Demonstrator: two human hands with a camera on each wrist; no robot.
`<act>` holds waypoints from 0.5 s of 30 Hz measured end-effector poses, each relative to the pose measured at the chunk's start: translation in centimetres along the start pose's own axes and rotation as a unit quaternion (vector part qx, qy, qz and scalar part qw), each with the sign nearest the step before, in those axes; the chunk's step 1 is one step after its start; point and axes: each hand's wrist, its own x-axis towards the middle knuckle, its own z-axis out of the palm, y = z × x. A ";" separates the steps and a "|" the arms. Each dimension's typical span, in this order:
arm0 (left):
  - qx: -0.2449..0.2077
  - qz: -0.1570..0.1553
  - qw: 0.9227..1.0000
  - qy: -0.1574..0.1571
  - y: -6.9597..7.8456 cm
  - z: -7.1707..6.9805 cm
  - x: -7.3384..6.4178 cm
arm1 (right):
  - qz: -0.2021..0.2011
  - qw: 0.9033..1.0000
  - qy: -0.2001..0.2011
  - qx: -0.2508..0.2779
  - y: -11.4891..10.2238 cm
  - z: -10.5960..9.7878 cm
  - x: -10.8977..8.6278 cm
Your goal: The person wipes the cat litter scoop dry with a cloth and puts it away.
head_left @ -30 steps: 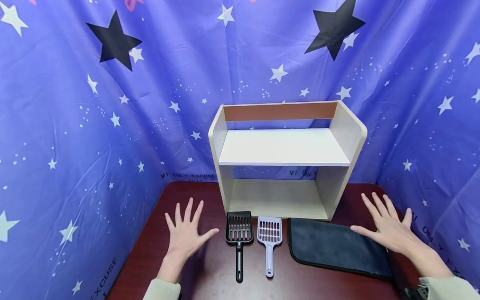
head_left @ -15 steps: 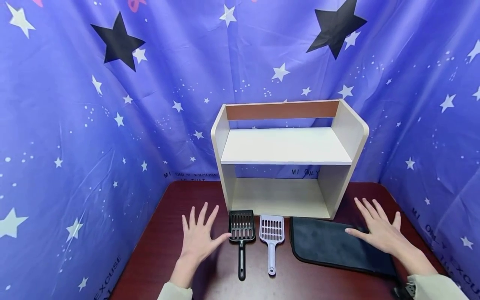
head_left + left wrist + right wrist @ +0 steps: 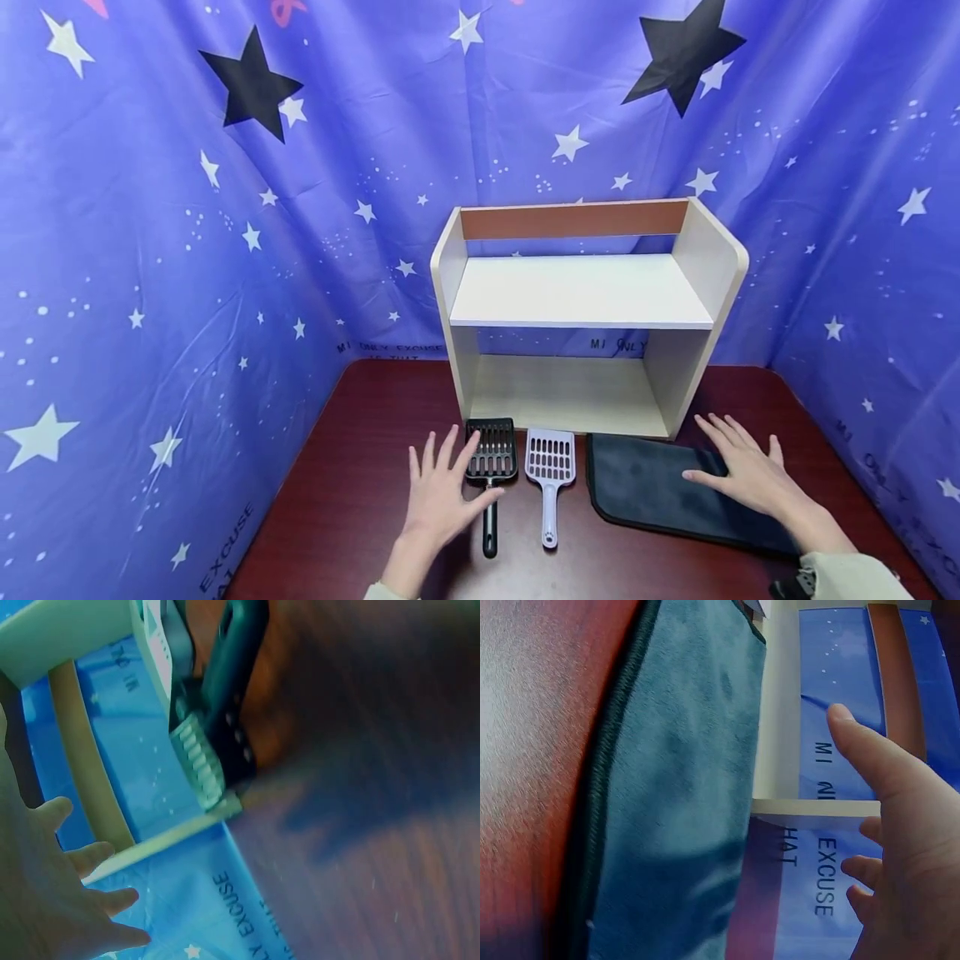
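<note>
A black slotted litter scoop [image 3: 495, 478] lies on the table with its handle toward me. My left hand [image 3: 442, 504], fingers spread, hovers partly over it, the thumb crossing above its handle. Beside it is a pale lilac litter scoop [image 3: 550, 485] with a paw mark on its handle. To the right lies a flat black fabric piece [image 3: 652, 487] with a bound edge; whether it is a mat or a case, I cannot tell. Above its right part is my right hand [image 3: 753, 479], fingers extended. In the right wrist view that hand [image 3: 919, 817] grips nothing and is apart from the fabric [image 3: 675, 765].
A two-level white shelf unit [image 3: 581, 292] stands at the back, directly behind the scoops and fabric. The dark red table [image 3: 360, 467] extends to both sides. Blue starry curtains [image 3: 187, 292] enclose the back and both sides.
My left hand has moved right, from beside the black scoop to over it. My right hand has shifted left over the fabric. The scoops and the fabric stay on the table.
</note>
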 end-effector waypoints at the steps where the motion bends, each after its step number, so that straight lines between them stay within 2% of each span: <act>1: -0.003 0.001 1.000 -0.002 0.4 0.1 -0.1 | 0.000 1.000 0.000 0.003 0.0 0.1 0.1; 7: -0.023 0.019 1.000 -0.007 2.4 1.0 -0.5 | -0.016 1.000 0.006 0.009 -0.1 0.7 0.6; 15: -0.033 0.035 0.999 -0.021 4.4 2.4 -1.5 | -0.044 0.999 0.024 0.019 0.0 1.7 0.8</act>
